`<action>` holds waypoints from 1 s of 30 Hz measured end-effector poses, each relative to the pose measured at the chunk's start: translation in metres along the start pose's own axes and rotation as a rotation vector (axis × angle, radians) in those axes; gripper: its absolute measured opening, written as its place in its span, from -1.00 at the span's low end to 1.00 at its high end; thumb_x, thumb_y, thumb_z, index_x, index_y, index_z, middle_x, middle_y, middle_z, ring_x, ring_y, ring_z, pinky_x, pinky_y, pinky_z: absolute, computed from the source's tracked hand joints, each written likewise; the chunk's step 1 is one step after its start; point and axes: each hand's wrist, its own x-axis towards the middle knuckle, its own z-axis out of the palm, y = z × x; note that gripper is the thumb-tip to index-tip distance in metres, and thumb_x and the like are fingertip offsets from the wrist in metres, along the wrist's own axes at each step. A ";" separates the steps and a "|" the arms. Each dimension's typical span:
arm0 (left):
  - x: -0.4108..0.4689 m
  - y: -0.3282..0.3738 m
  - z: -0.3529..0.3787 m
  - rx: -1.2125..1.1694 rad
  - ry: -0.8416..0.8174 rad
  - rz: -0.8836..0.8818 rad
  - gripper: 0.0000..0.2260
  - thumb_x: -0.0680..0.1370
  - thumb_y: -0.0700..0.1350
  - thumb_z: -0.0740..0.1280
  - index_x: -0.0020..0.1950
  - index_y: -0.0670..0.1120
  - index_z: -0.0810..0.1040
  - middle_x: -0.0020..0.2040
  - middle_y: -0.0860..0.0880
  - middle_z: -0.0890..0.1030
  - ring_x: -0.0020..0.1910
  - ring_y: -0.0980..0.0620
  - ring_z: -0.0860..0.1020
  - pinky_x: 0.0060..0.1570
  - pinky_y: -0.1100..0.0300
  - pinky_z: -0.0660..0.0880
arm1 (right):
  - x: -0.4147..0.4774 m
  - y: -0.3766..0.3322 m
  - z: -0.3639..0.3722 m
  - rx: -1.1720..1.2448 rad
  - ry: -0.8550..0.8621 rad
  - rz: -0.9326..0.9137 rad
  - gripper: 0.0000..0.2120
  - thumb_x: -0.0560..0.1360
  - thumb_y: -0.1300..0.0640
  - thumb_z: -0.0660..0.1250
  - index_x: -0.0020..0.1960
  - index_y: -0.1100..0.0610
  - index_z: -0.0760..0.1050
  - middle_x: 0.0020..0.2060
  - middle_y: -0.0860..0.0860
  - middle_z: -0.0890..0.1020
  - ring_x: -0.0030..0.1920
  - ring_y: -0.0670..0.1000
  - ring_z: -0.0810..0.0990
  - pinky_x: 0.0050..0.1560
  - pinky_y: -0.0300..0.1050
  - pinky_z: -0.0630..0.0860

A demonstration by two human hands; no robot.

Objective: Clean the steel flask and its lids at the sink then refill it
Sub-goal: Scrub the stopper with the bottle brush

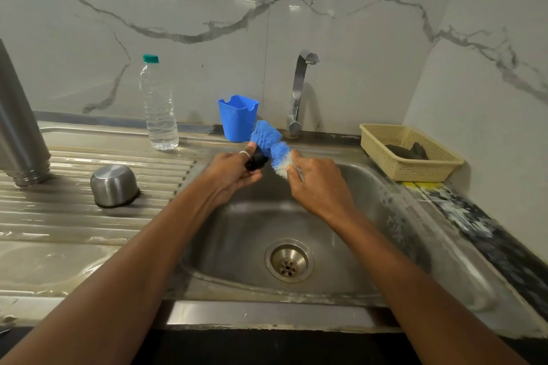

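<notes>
Steel flask (17, 115): stands mouth-down at the far left of the draining surface (74, 216), apparently washed and left to drain. Steel cup lid (114, 185): also upturned on the wet ridges, just right of the flask and apart from it; I judge it done. Plastic water bottle (158, 106), capped and part full, stands behind at the wall, a likely source for the refill. A blue plastic holder (237, 118) sits next along the ledge.

Over the sink (370, 216), my left hand (234, 172) grips a small black inner lid (256, 160), fingers curled round it. The blue-and-white bottle brush (271, 142) lies with its bristles against that lid. I see no water at the tap (298, 91). The right hand (317, 183) is clamped on the brush handle. A beige basket (382, 130) on the right holds something dark.

Assessment: scrubbing of the last lid is in hand. Rinsing, refilling and closing remain.
</notes>
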 end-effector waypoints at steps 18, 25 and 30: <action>0.005 -0.004 -0.003 -0.037 0.135 0.008 -0.64 0.67 0.06 0.29 0.30 -0.20 0.51 0.12 -0.16 0.62 -0.12 0.02 0.63 -0.20 0.20 0.68 | 0.001 -0.003 -0.007 0.075 -0.065 0.008 -0.84 0.56 0.06 0.25 -0.13 0.10 0.51 -0.35 0.02 0.55 -0.27 0.14 0.55 -0.24 0.02 0.50; 0.011 -0.002 -0.007 -0.015 0.162 0.134 -0.64 0.67 0.08 0.29 0.19 -0.23 0.57 0.12 -0.19 0.65 -0.05 -0.03 0.64 -0.17 0.22 0.66 | 0.003 0.003 -0.011 0.126 -0.026 0.014 -0.78 0.56 0.09 0.29 0.02 0.20 0.63 -0.31 0.08 0.63 -0.25 0.15 0.59 -0.22 0.05 0.52; 0.006 -0.010 0.004 0.064 0.089 0.140 -0.70 0.67 0.07 0.31 0.04 -0.18 0.58 0.13 -0.21 0.64 -0.02 -0.07 0.65 -0.10 0.16 0.68 | 0.002 0.004 -0.004 0.112 -0.006 0.021 -0.83 0.56 0.09 0.28 -0.12 0.16 0.53 -0.36 0.09 0.55 -0.28 0.18 0.54 -0.26 0.02 0.46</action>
